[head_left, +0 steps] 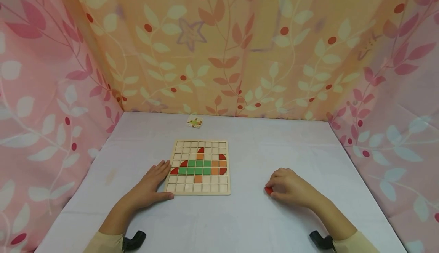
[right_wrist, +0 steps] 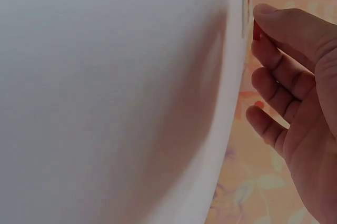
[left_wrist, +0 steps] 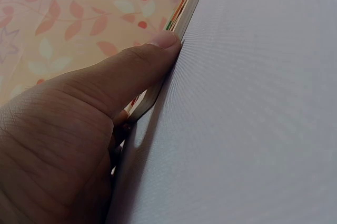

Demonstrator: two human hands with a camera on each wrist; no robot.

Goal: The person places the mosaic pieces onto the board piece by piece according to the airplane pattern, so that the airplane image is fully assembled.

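Observation:
A pale wooden grid board (head_left: 216, 188) lies on the table in the head view. Green square tiles (head_left: 199, 163), orange square tiles (head_left: 198, 179) and red quarter-round tiles (head_left: 222, 171) sit in some of its cells. My left hand (head_left: 149, 186) touches its lower left corner, fingers along the left side, thumb (left_wrist: 142, 60) against the near edge. Out to the right of the board, my right hand (head_left: 289, 186) pinches a small red tile (head_left: 268, 190) between thumb and fingertips. The right wrist view shows that red tile (right_wrist: 256, 30) mostly covered, held above the cloth; its full shape is hidden.
A small patterned card or piece (head_left: 194, 122) lies behind the board, near the back curtain (head_left: 260, 74). White cloth (head_left: 250, 222) covers the table. Flowered pink curtains (head_left: 44, 112) stand along both sides.

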